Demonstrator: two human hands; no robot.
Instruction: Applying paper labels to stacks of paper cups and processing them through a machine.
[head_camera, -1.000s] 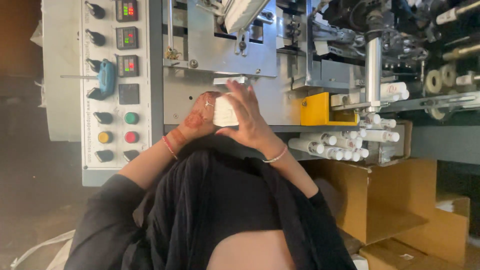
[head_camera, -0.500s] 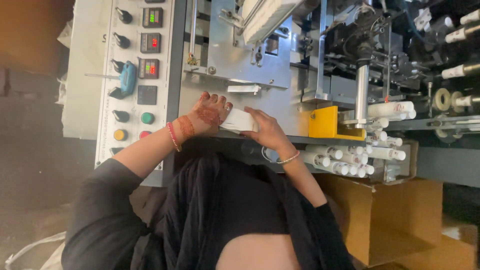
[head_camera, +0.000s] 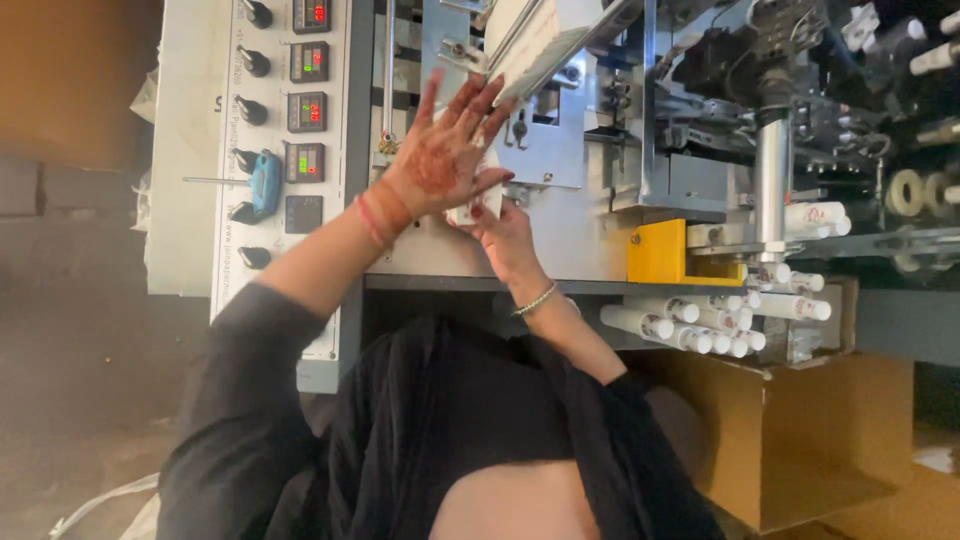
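Observation:
My left hand (head_camera: 440, 150), with dark patterns on its back and a red band at the wrist, is spread flat with fingers apart. It presses against a small white stack of flat cards (head_camera: 467, 208) in front of the grey machine face. My right hand (head_camera: 505, 235), with a silver bracelet, grips that stack from below. Just above the fingertips, a slanted chute holds more white cards (head_camera: 535, 45). Most of the stack is hidden behind my left hand.
A control panel (head_camera: 300, 100) with knobs and lit displays stands to the left, with a blue-handled tool (head_camera: 265, 185) hanging on it. Right of the hands are a yellow block (head_camera: 657, 252), a metal post (head_camera: 770, 190), several white tubes (head_camera: 700, 325) and a cardboard box (head_camera: 800, 440).
Both hands rose with the white stack from lower on the machine face toward the chute. My left hand opened flat with its fingers spread.

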